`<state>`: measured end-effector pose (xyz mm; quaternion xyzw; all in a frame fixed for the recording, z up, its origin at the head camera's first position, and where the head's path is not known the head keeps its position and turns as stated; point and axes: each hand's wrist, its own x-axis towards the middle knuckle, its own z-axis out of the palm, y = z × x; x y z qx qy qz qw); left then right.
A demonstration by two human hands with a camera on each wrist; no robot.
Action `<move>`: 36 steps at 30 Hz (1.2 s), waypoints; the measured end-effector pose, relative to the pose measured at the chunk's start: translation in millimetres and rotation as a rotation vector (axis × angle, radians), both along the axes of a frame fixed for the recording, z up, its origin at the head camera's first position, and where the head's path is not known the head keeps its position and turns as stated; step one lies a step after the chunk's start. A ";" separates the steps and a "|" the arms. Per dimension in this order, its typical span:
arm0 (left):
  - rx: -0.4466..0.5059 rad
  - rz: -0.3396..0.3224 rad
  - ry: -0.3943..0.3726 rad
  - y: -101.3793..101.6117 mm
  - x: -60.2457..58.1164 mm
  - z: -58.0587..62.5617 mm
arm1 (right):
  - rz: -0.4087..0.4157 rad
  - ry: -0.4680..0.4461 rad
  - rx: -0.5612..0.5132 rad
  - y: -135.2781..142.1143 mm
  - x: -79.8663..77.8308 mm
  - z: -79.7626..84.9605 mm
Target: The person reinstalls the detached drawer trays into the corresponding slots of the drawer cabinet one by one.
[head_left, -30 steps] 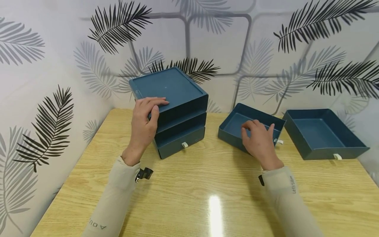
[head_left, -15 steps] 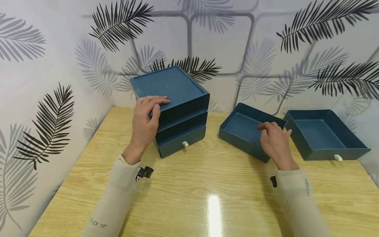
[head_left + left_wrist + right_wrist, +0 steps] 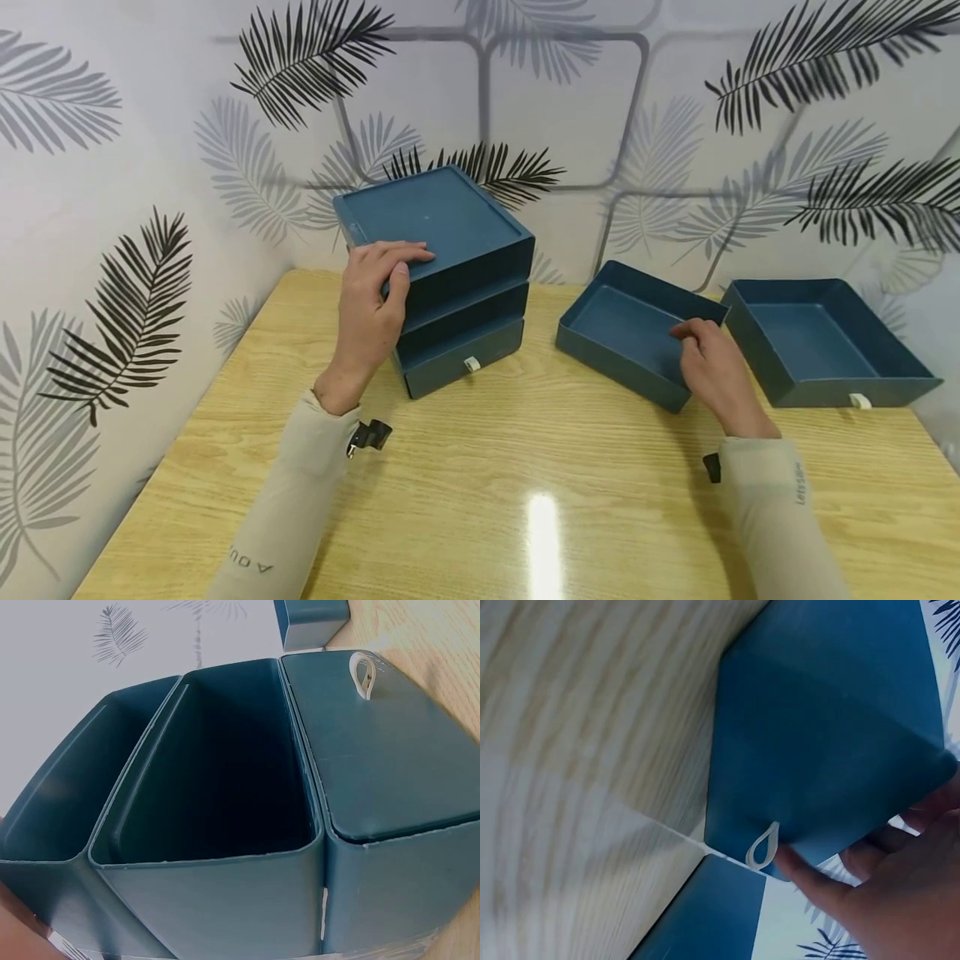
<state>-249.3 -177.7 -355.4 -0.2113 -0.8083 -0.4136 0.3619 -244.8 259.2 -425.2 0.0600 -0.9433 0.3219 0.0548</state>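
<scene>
Drawer unit (image 3: 435,212) under left hand (image 3: 371,307): dark blue, off-white pull loop (image 3: 472,364). Drawer (image 3: 626,321) at right hand (image 3: 717,367): dark blue. Table (image 3: 465,467) below both hands: yellow, wood-grained. Wall (image 3: 558,108) beyond them: whitish, black and grey fronds. Sleeves (image 3: 279,492) at both wrists: cream, dark lettering.

Blue three-tier cabinet (image 3: 429,217) and loose drawer (image 3: 628,322)
The cabinet stands upright, upper tiers (image 3: 465,307) open-fronted, bottom drawer (image 3: 446,376) in; the loose drawer sits angled, open-topped, to the right.
</scene>
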 end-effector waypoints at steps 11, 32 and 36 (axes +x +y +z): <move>0.000 -0.006 0.011 1.1 -0.5 2.8 | 0.067 -0.072 -0.054 18.6 4.6 5.3; 0.004 -0.005 0.006 -1.5 0.3 1.4 | 0.208 -0.090 0.036 20.6 12.6 6.4; 0.002 -0.006 0.004 -2.2 0.9 1.0 | 0.231 -0.061 0.044 16.0 17.4 6.8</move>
